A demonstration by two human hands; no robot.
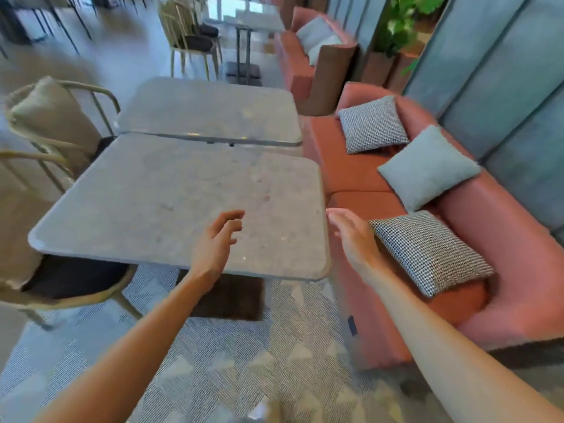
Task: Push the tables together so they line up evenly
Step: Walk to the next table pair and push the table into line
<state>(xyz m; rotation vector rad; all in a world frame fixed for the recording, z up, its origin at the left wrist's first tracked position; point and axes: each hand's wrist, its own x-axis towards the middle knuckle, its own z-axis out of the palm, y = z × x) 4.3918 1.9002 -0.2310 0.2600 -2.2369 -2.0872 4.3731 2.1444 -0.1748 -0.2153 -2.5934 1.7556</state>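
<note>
Two grey stone-look rectangular tables with rounded corners sit end to end at centre: near worktop (171, 206) and far worktop (210, 109), edges meeting on the left, a thin gap on the right, near one jutting further right. Left hand (216, 242) hovers over the near worktop's near-right area, fingers loosely curled, gripping nothing; contact unclear from blur. Right hand (351, 233) is spread flat just beside the right edge, empty, touching or not unclear. Dark square table base (232, 296) is partly hidden under the top. Salmon-pink sofa (360, 175) at right carries a checked cushion (427, 248). Wicker chairs (52, 123) at left, cut off by frame.
</note>
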